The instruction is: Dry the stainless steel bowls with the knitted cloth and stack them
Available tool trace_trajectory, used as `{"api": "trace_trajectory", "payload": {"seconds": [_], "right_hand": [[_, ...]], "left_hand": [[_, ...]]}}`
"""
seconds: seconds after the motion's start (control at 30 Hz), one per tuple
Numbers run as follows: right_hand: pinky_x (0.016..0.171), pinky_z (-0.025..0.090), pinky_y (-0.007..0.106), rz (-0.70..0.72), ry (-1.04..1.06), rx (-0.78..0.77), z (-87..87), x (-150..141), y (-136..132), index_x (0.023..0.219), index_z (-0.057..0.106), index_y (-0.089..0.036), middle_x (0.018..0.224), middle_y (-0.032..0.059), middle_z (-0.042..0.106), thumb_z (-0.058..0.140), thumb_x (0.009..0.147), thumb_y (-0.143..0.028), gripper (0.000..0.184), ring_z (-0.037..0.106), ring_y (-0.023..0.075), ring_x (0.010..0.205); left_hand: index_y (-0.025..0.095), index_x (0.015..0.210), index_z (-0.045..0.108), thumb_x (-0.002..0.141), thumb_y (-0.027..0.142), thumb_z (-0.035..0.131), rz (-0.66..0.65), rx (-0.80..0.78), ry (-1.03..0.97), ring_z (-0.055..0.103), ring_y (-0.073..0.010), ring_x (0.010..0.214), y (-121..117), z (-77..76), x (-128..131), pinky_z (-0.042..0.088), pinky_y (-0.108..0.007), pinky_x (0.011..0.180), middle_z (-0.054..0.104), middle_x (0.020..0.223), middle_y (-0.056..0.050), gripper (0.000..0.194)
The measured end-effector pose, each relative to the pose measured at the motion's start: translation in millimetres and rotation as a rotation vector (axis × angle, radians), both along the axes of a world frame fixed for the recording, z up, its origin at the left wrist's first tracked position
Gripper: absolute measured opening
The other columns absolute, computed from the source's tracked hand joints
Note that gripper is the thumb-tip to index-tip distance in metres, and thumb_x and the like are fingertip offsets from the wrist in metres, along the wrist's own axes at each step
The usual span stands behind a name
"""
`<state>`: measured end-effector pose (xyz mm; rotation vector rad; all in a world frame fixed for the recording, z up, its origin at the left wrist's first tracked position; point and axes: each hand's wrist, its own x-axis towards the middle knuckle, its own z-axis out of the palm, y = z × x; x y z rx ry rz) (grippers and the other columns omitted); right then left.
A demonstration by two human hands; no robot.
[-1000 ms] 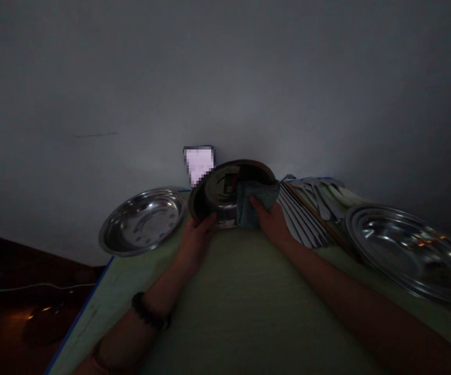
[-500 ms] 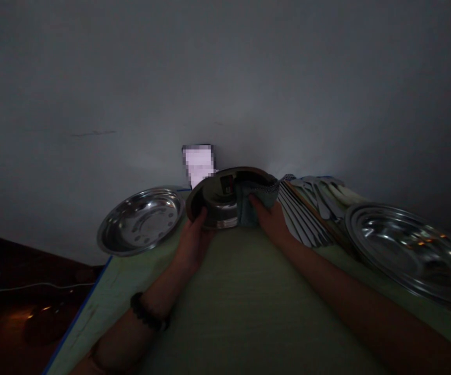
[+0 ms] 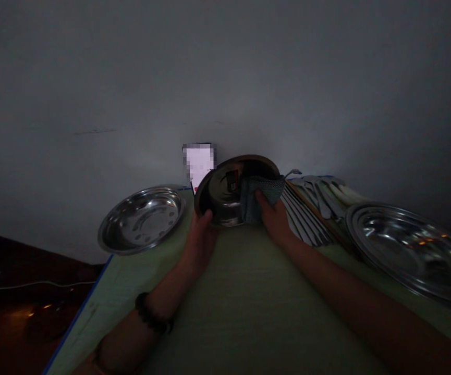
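Observation:
Tilted up above the table is a shiny metal basin (image 3: 225, 195) with a small dark label on its inside. My left hand (image 3: 200, 234) grips its lower left rim, thumb inside and the other fingers beneath. A grey-green cloth (image 3: 262, 195) is folded over the basin's right side, and my right hand (image 3: 274, 219) is closed on it with the thumb pressing it to the inner wall. The fingers behind the basin are hidden.
A second metal basin (image 3: 143, 221) stands at the table's left. Several pieces of cutlery (image 3: 305, 216) lie in rows to the right, beside another wide metal basin (image 3: 413, 250). A lit, blurred screen (image 3: 199, 164) leans on the wall (image 3: 225, 78). The table (image 3: 248, 302) has a blue edge.
The basin has risen a little, shifted right and tilted more toward me. Both hands have moved along with it, and the cloth has slid slightly along the rim.

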<state>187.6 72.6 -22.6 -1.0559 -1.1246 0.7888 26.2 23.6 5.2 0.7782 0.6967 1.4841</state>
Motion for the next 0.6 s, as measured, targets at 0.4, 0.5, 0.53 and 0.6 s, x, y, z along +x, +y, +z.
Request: {"api": "trace_trajectory", "payload": {"seconds": [0.4, 0.5, 0.53, 0.6], "right_hand": [[0.102, 0.038, 0.041, 0.009, 0.010, -0.005, 3.1, 1.0, 0.8, 0.104, 0.066, -0.019, 0.112, 0.0075, 0.070, 0.057, 0.080, -0.050, 0.040, 0.061, 0.0232, 0.109], [0.103, 0.038, 0.042, 0.000, 0.004, -0.014, 2.7, 0.9, 1.3, 0.105, 0.066, -0.020, 0.113, 0.0076, 0.069, 0.057, 0.080, -0.050, 0.041, 0.060, 0.0239, 0.111], [0.103, 0.038, 0.043, -0.001, -0.003, -0.014, 2.2, 1.0, 1.6, 0.104, 0.066, -0.020, 0.113, 0.0076, 0.069, 0.056, 0.080, -0.050, 0.040, 0.060, 0.0242, 0.111], [0.102, 0.038, 0.043, 0.000, -0.011, -0.007, 1.2, 1.1, 1.8, 0.103, 0.066, -0.019, 0.111, 0.0079, 0.070, 0.055, 0.080, -0.051, 0.040, 0.060, 0.0245, 0.110]], "left_hand": [[0.022, 0.096, 0.069, 0.080, 0.035, 0.067, -0.001, -0.216, -0.003, 0.060, -0.0227, 0.109, 4.6, -1.6, -11.2, 0.051, -0.034, 0.089, 0.072, 0.103, -0.003, 0.021], [0.020, 0.095, 0.069, 0.080, 0.030, 0.066, -0.011, -0.241, -0.007, 0.064, -0.0205, 0.098, 5.4, -2.3, -12.1, 0.050, -0.034, 0.090, 0.073, 0.096, -0.003, 0.019], [0.019, 0.095, 0.069, 0.079, 0.028, 0.065, -0.016, -0.247, -0.007, 0.065, -0.0200, 0.097, 5.7, -2.5, -12.0, 0.049, -0.035, 0.090, 0.073, 0.094, -0.003, 0.018], [0.018, 0.094, 0.069, 0.079, 0.023, 0.064, -0.021, -0.253, -0.006, 0.065, -0.0191, 0.095, 5.8, -2.5, -11.0, 0.049, -0.034, 0.090, 0.073, 0.094, -0.003, 0.016]]}}
